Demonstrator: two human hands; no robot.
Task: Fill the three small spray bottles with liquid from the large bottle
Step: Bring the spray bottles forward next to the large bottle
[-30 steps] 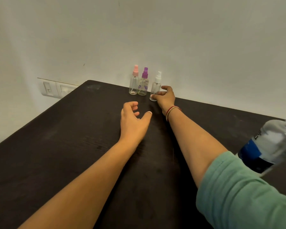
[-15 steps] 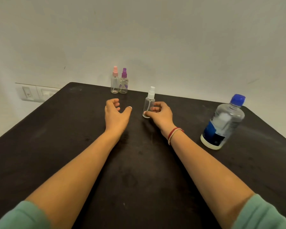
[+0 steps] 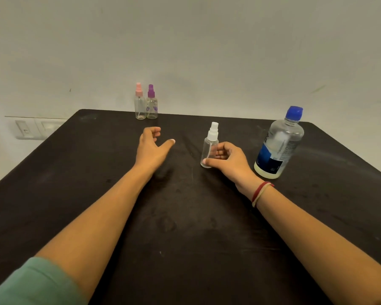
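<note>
Head view: gripping the white-capped spray bottle (image 3: 211, 144) low with curled fingers (image 3: 220, 152) of the right hand (image 3: 228, 161), left hand (image 3: 151, 148) slack, empty; best held upright on the desk (image 3: 185, 238) for unscrewing.

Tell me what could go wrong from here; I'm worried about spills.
1. The right hand pinches the white-capped bottle low down; tall and narrow, it could tip.
2. Its neck looks far narrower than the large bottle, so pouring may spill onto the table.
3. The large bottle stands close beside that wrist; a careless move might knock it over.
</note>
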